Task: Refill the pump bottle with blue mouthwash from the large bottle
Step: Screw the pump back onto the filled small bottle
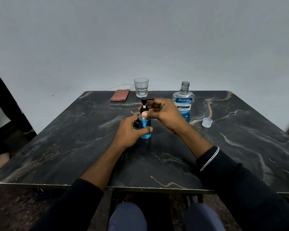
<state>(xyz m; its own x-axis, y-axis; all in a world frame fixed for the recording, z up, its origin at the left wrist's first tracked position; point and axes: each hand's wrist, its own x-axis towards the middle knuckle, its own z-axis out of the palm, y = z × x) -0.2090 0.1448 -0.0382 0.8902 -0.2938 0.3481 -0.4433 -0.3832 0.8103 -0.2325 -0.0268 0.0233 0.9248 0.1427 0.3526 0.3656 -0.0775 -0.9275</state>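
The pump bottle (145, 125) stood upright at the desk's (240, 152) centre, its long axis vertical, blue liquid nearly up to the shoulder. The left hand (130, 132) wrapped its clear, smooth, cylindrical body from 9 o'clock. The right hand (165, 112) came in from 3 o'clock and pinched the black collar of the pump head (143, 105), thumb in front. The pump sat directly above the neck, so the coming move looked like a twist about that vertical axis, done by the right hand.

The large bottle (183, 104), clear plastic with a blue label, stood open at 2 o'clock, well apart. Its translucent cap (207, 122) lay at 3 o'clock. A faceted glass (141, 87) stood at 12, and a folded reddish cloth (120, 95) lay at 11.
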